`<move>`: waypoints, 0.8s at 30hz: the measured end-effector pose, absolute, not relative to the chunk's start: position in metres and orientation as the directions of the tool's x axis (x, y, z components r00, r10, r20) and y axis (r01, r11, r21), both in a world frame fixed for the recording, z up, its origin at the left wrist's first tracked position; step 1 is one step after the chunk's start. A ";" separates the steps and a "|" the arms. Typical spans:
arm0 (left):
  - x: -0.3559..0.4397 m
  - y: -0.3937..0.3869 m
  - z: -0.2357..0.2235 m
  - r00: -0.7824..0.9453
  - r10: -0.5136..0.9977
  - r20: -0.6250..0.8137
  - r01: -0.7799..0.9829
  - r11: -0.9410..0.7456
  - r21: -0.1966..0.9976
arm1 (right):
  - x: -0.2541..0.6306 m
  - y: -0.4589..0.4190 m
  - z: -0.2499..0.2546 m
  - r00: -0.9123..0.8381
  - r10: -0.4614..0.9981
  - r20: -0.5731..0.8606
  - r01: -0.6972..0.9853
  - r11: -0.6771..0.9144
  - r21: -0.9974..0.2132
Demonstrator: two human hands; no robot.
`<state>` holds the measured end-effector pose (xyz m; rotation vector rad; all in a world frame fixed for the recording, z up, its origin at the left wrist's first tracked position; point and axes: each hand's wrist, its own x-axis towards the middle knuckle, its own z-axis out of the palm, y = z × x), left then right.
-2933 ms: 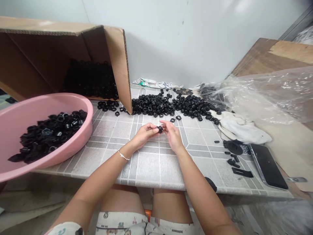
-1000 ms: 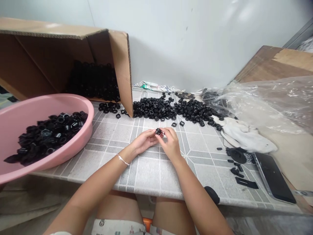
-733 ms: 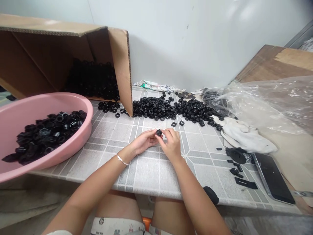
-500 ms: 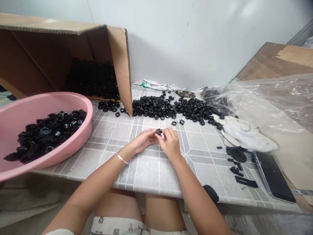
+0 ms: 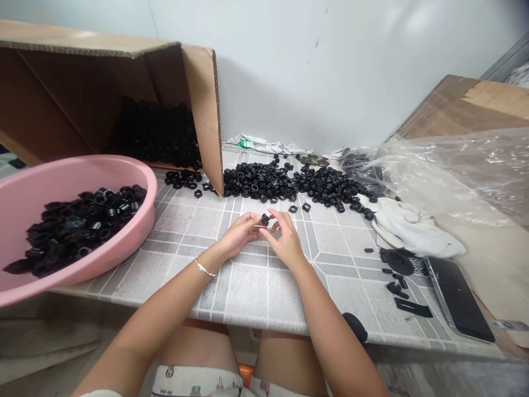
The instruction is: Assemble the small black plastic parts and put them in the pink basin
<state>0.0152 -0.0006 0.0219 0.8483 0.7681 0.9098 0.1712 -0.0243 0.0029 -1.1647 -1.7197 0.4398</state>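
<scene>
One black part [image 5: 265, 219], tilted in left fingers [image 5: 251, 223], long axis unclear

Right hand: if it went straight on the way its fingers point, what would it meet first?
Most likely the small black part pinched in the left hand; the right hand has its fingers right beside it, though depth leaves contact unclear.

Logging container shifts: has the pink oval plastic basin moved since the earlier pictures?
No; the pink oval plastic basin keeps its place against the brown cardboard box.
</scene>
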 end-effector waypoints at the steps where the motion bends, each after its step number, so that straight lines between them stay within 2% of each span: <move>1: 0.015 -0.001 0.023 0.405 0.894 -0.193 -0.334 0.342 0.878 | 0.172 -0.024 0.003 -0.058 0.877 0.477 0.427 0.454 -0.782; 5: 0.015 -0.002 0.028 0.423 0.893 -0.153 -0.310 0.301 0.902 | 0.171 -0.023 0.004 -0.036 0.955 0.296 0.119 0.298 -0.947; 9: 0.017 -0.004 0.027 0.449 0.886 -0.114 -0.300 0.270 0.915 | 0.170 -0.022 0.006 -0.052 0.986 0.158 -0.078 0.154 -0.985; 14: 0.015 -0.002 0.024 0.425 0.899 -0.102 -0.324 0.257 0.911 | 0.170 -0.022 0.008 -0.062 0.989 0.133 -0.181 0.120 -0.976; 18: 0.011 0.002 0.024 0.412 0.910 -0.048 -0.396 0.226 0.890 | 0.173 -0.022 0.009 -0.121 0.983 0.138 -0.228 0.108 -0.968; 24: 0.011 0.005 0.023 0.400 0.916 0.035 -0.465 0.169 0.869 | 0.173 -0.024 0.013 -0.103 0.987 0.126 -0.340 0.084 -0.937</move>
